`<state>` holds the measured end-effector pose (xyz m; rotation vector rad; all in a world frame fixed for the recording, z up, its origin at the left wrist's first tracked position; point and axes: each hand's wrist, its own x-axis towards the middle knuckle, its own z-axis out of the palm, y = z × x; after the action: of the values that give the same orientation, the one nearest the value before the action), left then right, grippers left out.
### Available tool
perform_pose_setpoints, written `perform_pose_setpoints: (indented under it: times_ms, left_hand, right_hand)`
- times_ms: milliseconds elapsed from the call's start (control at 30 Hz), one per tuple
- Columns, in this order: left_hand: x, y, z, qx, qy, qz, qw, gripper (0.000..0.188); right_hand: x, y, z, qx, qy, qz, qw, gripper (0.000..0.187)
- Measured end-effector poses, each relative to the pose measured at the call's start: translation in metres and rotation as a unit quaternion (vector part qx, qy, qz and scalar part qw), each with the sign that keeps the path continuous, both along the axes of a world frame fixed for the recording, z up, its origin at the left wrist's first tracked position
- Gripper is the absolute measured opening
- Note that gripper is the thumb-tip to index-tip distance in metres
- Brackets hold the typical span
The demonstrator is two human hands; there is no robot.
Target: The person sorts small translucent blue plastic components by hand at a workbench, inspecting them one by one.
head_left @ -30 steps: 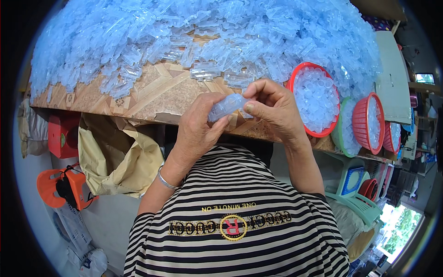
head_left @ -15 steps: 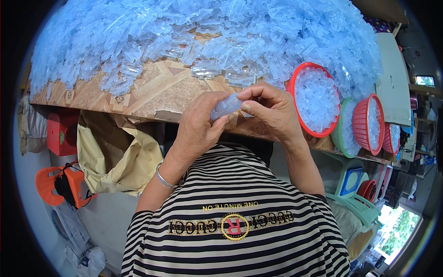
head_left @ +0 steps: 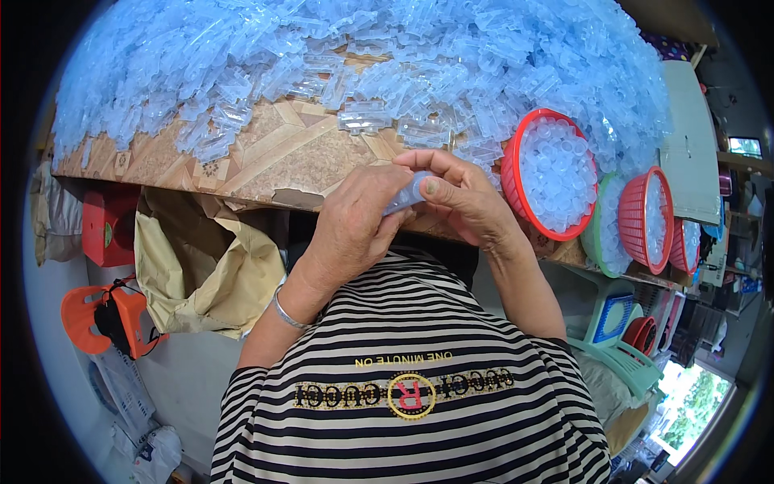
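Just beyond the table's near edge, in front of my striped shirt, a short clear plastic tube (head_left: 406,194) lies between my two hands. My left hand (head_left: 352,216) is closed round its body and hides most of it. From the other side, my right hand (head_left: 472,196) grips the tube's end, its thumb pressed on the rim and its forefinger curled over the top. A big heap of similar clear plastic pieces (head_left: 242,73) covers the far part of the patterned tabletop (head_left: 294,153).
A red basket (head_left: 509,179) full of small clear round pieces stands right of my hands. Farther right are a green basket (head_left: 597,230) and another red basket (head_left: 631,216), also filled. Below the table at left hang an open brown paper bag (head_left: 201,282) and a red box (head_left: 109,226).
The tube has turned so its round end faces up more. My right hand has closed in on that end, its thumb now resting on it.
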<state>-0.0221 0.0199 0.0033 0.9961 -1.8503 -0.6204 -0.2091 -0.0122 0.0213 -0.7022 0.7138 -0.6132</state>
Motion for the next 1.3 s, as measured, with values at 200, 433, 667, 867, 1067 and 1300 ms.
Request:
perform_pose_setpoints:
  times_ms: [200,433,667,867,1067,1300]
  left_hand:
    - [-0.002,0.003,0.001,-0.016,-0.015,-0.005,1.0,0.04]
    - [-0.001,0.005,-0.002,-0.033,-0.007,-0.009,0.999,0.043]
    - [0.008,0.007,-0.002,-0.036,-0.025,-0.009,0.999,0.043]
    - [0.048,0.008,-0.004,-0.097,0.011,0.101,0.99,0.044]
    - [0.198,0.005,-0.041,-0.094,0.212,0.526,0.818,0.038]
    - [0.337,0.084,-0.214,0.19,0.106,0.632,0.744,0.035]
  right_hand:
    - [0.004,0.007,-0.008,-0.072,0.013,-0.033,0.997,0.052]
    - [0.009,0.014,-0.011,-0.079,0.001,-0.064,0.995,0.048]
    - [0.018,0.012,-0.015,-0.048,-0.012,-0.054,0.997,0.048]
    - [0.038,-0.005,0.001,-0.129,0.022,-0.019,0.991,0.055]
    - [0.046,-0.067,-0.013,-0.511,0.412,-0.156,0.738,0.033]
    - [0.101,-0.094,-0.037,-0.699,0.504,-0.067,0.502,0.034]
